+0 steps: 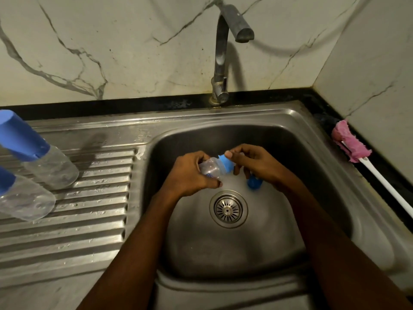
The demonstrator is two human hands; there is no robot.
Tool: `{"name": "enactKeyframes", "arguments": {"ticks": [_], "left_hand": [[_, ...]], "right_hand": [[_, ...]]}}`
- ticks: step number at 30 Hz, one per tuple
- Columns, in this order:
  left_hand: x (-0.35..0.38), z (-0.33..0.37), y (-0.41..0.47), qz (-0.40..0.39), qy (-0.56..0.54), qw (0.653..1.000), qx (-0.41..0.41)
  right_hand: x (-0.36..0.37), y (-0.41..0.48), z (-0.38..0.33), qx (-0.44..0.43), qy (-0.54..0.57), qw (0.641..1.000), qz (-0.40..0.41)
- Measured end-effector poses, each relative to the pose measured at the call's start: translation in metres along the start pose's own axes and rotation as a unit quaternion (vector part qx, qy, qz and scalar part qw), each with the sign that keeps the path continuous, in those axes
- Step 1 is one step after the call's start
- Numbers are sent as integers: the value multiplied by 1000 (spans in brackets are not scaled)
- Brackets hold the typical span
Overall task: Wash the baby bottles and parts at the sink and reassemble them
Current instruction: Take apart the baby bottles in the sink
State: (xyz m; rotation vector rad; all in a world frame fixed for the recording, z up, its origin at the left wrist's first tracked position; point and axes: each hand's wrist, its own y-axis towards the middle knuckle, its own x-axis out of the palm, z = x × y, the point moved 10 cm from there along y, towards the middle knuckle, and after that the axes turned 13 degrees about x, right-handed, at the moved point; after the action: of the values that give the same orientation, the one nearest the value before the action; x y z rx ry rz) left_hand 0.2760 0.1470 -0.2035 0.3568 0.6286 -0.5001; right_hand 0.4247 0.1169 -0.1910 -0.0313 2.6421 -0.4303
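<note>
Steel sink (312,139) walls curve round the drain (228,208), and just above that drain we hold a small clear bottle (210,168) on its side, its blue print too blurred to read. Our left hand (190,175) wraps the clear body while our right hand (257,166) pinches the blue collar (225,164) between thumb and fingertips. A blue cap (254,182) sits under that hand, though we cannot tell if they touch. Far left of the drain, a capped bottle (51,168) and a second capped bottle (24,198) sit on the ribbed drainboard (89,231), a pink brush (357,151) lies far right, and open basin floor spreads from the drain toward us.
</note>
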Motion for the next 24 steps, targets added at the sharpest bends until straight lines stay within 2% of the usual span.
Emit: {"name": "enactKeyframes", "arguments": {"ticks": [3,6,8,11,15,19,22,24], "left_hand": [[4,9,2,-14,15,999,40],[3,5,2,-22,24,999,31],[1,0,1,-18,17,1000,14],[-4,-4,1,5,1,1000,3],[-2,-2,1,-5,18,1000,6],[3,-5,1,-20,18,1000,8],[-1,-10,0,-11,93,996,-5],[-3,-14,1,5,105,994,-20]], "right_hand": [[-1,7,10,26,-30,999,9],[2,4,8,-14,-53,997,-53],[0,-1,4,-42,-11,995,-88],[1,-4,-2,-39,70,991,-104],[6,6,9,20,15,999,-43],[-8,5,6,-40,-6,999,-37],[-44,1,9,-56,30,997,46],[-59,3,17,-43,20,994,101]]}}
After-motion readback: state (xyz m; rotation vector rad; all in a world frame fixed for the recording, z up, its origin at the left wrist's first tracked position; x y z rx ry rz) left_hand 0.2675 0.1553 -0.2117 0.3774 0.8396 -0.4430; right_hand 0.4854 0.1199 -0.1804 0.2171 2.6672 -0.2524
